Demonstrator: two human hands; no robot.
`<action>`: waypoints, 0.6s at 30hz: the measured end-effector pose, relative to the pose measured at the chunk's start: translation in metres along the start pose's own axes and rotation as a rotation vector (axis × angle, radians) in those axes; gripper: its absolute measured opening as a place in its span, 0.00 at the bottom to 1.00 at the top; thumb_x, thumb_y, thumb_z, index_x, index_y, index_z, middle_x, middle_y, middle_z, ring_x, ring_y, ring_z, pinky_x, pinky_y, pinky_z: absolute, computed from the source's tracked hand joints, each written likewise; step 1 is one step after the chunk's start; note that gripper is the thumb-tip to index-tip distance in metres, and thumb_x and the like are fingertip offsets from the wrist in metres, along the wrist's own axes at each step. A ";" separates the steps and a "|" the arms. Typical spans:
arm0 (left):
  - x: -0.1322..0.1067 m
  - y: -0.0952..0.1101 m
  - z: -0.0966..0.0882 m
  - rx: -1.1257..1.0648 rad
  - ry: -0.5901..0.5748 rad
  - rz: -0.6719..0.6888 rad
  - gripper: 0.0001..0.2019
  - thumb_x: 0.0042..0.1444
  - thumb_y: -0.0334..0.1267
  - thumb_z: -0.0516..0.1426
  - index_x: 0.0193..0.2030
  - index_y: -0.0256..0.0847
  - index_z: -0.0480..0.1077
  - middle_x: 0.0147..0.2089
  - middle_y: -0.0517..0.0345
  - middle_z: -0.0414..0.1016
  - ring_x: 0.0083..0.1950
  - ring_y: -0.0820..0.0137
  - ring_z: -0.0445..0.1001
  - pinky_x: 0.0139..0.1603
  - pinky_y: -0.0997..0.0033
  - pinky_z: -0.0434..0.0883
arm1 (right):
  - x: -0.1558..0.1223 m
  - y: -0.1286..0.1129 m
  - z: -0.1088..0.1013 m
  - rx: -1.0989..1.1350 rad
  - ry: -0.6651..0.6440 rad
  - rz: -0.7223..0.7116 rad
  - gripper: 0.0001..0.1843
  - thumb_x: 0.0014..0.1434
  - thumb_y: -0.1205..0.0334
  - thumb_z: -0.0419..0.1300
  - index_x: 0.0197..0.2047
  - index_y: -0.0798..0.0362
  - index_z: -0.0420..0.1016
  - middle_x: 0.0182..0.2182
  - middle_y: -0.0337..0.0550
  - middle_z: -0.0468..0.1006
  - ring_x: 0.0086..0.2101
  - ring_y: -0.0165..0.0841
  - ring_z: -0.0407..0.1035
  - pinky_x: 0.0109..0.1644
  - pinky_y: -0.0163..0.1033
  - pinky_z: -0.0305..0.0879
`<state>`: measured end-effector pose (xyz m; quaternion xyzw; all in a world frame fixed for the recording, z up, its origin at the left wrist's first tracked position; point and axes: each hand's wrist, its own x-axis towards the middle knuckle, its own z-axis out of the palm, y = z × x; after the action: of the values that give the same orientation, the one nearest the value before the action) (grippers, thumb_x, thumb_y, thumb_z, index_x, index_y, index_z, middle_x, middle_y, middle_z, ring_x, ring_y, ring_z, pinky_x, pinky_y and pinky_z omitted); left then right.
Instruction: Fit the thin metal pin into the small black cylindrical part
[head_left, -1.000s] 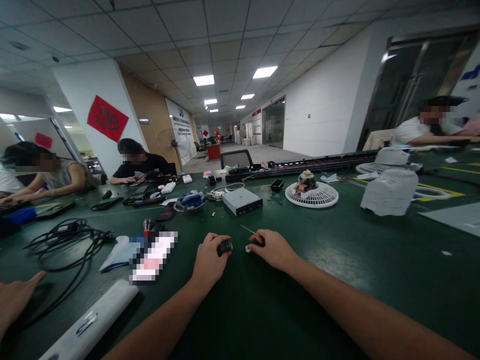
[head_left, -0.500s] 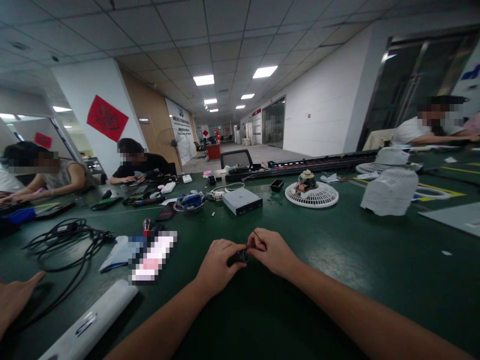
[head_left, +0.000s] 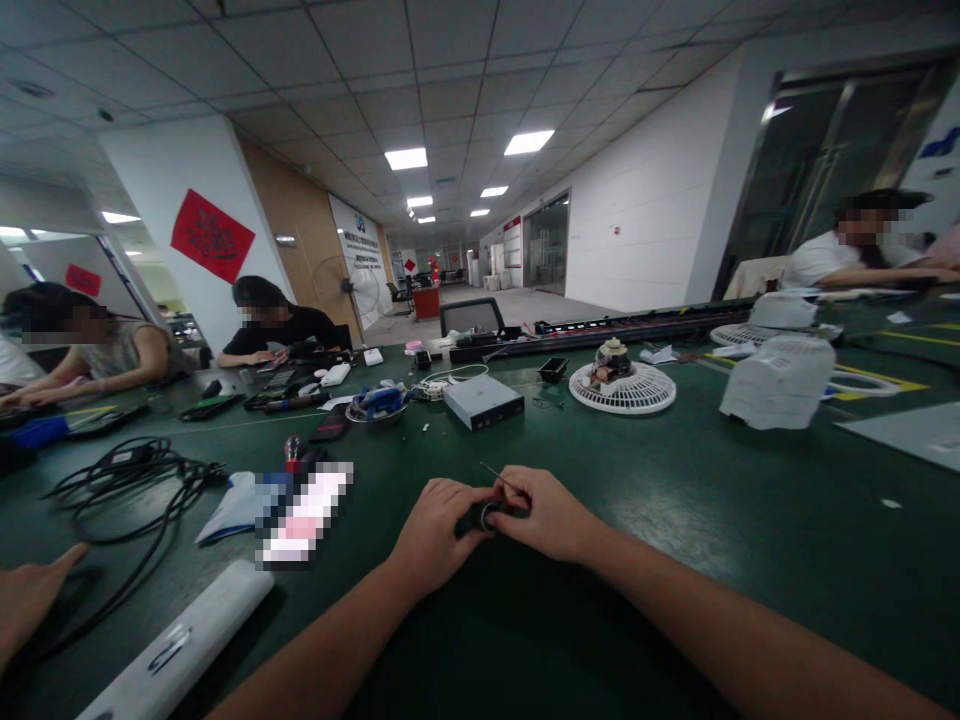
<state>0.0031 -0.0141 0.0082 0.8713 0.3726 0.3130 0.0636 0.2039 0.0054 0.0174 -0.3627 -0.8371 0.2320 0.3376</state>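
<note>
My left hand (head_left: 435,528) and my right hand (head_left: 545,510) meet over the green table (head_left: 675,520) in front of me. Between their fingertips sits a small black cylindrical part (head_left: 486,517) with a light ring on its end. My left fingers are curled round its left side. My right hand pinches a thin metal pin (head_left: 495,474) that sticks up and to the left, its fingers touching the part's right end.
A grey box (head_left: 484,401) and a white fan grille (head_left: 622,386) lie beyond my hands. Black cables (head_left: 127,480), a white bar (head_left: 180,645) and another person's hand (head_left: 30,600) are at the left. Other people sit along the table's far sides.
My hands came together: the left hand brought the black part to the right hand, which picked up the thin pin. The part has turned, its ringed end now facing me.
</note>
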 end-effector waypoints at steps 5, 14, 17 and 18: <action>0.001 -0.002 0.002 -0.009 0.055 0.019 0.10 0.56 0.34 0.62 0.45 0.44 0.70 0.44 0.57 0.77 0.46 0.64 0.72 0.50 0.62 0.65 | 0.000 -0.001 0.006 -0.078 0.020 0.044 0.19 0.55 0.61 0.60 0.21 0.52 0.52 0.22 0.34 0.65 0.25 0.27 0.59 0.29 0.34 0.50; 0.002 0.001 0.002 0.051 0.015 0.015 0.16 0.52 0.28 0.61 0.47 0.46 0.72 0.45 0.57 0.77 0.48 0.63 0.72 0.51 0.59 0.63 | -0.003 -0.004 0.006 -0.127 -0.032 0.047 0.14 0.53 0.63 0.58 0.23 0.52 0.55 0.22 0.33 0.64 0.25 0.27 0.58 0.28 0.34 0.49; 0.002 0.001 0.002 0.036 -0.003 0.029 0.15 0.53 0.28 0.61 0.47 0.46 0.72 0.45 0.57 0.77 0.47 0.64 0.73 0.51 0.60 0.64 | -0.002 -0.003 0.005 -0.095 -0.052 0.088 0.16 0.52 0.60 0.61 0.23 0.52 0.56 0.21 0.33 0.63 0.24 0.26 0.57 0.26 0.34 0.48; 0.002 0.001 0.002 0.027 -0.004 0.035 0.14 0.53 0.29 0.61 0.46 0.45 0.72 0.45 0.57 0.78 0.47 0.64 0.73 0.52 0.60 0.64 | -0.002 -0.003 0.006 -0.089 -0.049 0.100 0.17 0.52 0.59 0.61 0.22 0.52 0.55 0.21 0.32 0.63 0.23 0.26 0.57 0.26 0.34 0.47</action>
<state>0.0059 -0.0134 0.0082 0.8791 0.3614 0.3073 0.0469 0.1994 0.0017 0.0148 -0.4131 -0.8353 0.2200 0.2885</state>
